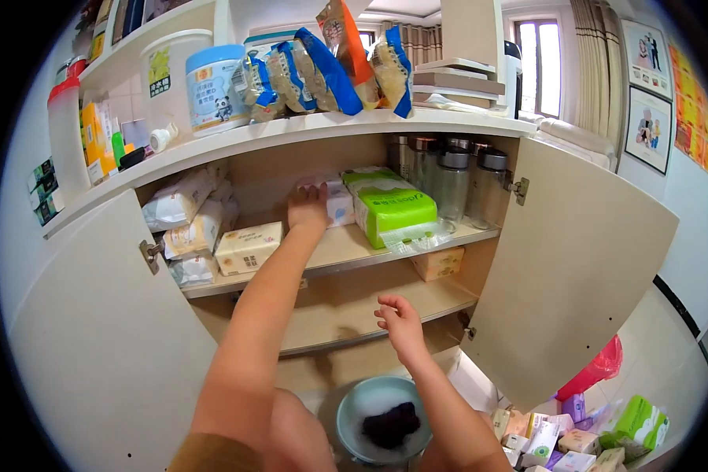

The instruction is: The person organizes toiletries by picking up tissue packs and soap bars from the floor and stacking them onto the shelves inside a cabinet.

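Observation:
My left hand reaches onto the upper shelf of an open cabinet, its fingers closed over the left end of a pale pink and white tissue pack. Right beside that pack lies a larger green tissue bundle in clear wrap. To the left of my hand sits a cream tissue pack. My right hand hangs in front of the lower shelf, with nothing in it and the fingers loosely bent and apart.
Several glass bottles stand at the shelf's right end, stacked wipe packs at its left. Both cabinet doors are swung out. Below are a basin with dark cloth in water and a pile of tissue packs.

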A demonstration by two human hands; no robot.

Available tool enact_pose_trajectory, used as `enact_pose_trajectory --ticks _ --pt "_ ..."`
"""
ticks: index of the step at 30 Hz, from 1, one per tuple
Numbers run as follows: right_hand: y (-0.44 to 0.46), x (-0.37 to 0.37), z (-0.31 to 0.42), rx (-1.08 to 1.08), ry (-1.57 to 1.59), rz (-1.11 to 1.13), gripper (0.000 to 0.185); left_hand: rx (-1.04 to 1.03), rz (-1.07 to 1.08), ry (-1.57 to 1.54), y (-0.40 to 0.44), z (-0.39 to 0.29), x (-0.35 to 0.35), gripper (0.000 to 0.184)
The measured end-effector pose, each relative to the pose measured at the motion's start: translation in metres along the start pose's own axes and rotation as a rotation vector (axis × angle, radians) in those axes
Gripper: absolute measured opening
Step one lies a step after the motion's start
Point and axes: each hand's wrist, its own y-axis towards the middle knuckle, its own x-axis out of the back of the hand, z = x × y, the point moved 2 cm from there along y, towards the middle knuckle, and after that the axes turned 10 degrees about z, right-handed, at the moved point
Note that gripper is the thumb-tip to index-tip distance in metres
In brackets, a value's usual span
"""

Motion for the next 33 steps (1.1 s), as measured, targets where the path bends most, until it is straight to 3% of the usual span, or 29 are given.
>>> enact_pose_trajectory --ticks 2,4,5,7,10,17,20,21,24,25,33 --pt "-0.002 0.001 0.002 0.004 -0.003 0.001 0.024 -0.004 -0.088 -0.015 -0.011 -0.004 0.007 0.072" --pt "-0.004 0.002 0.005 -0.002 -0.052 0.019 0.02 -0.052 0.175 -0.222 -0.028 -0.009 0.022 0.059" --pt "-0.004 0.004 0.003 -0.002 -0.05 0.023 0.02 -0.049 0.175 -0.219 -0.035 -0.01 0.02 0.059" --pt "-0.004 0.008 0.001 0.004 -0.069 0.013 0.02 -0.222 -0.073 -0.159 -0.056 -0.013 0.02 0.053" --pt "-0.008 0.012 0.006 -0.001 -0.077 0.007 0.02 -0.251 -0.12 -0.084 -0.091 -0.009 0.03 0.052" --pt "-0.012 0.011 0.009 -0.002 -0.043 0.019 0.019 0.049 0.001 -0.07 -0.138 0.045 0.046 0.054" --pt "-0.013 0.006 0.006 -0.01 -0.063 0.021 0.019 0.083 0.13 -0.069 -0.14 0.069 0.038 0.048" --pt "-0.013 0.004 0.006 -0.016 -0.065 0.027 0.019 0.075 0.06 -0.014 -0.138 0.071 0.035 0.045" --pt "-0.011 -0.004 0.001 -0.035 -0.073 0.049 0.019 0.105 0.114 -0.003 -0.129 0.069 0.031 0.043" --pt "-0.009 -0.006 -0.001 -0.047 -0.083 0.051 0.019 0.143 0.183 -0.044 -0.126 0.064 0.04 0.049" --pt "-0.008 -0.014 -0.002 -0.056 -0.084 0.06 0.018 0.119 0.157 -0.111 -0.104 0.073 0.028 0.04"
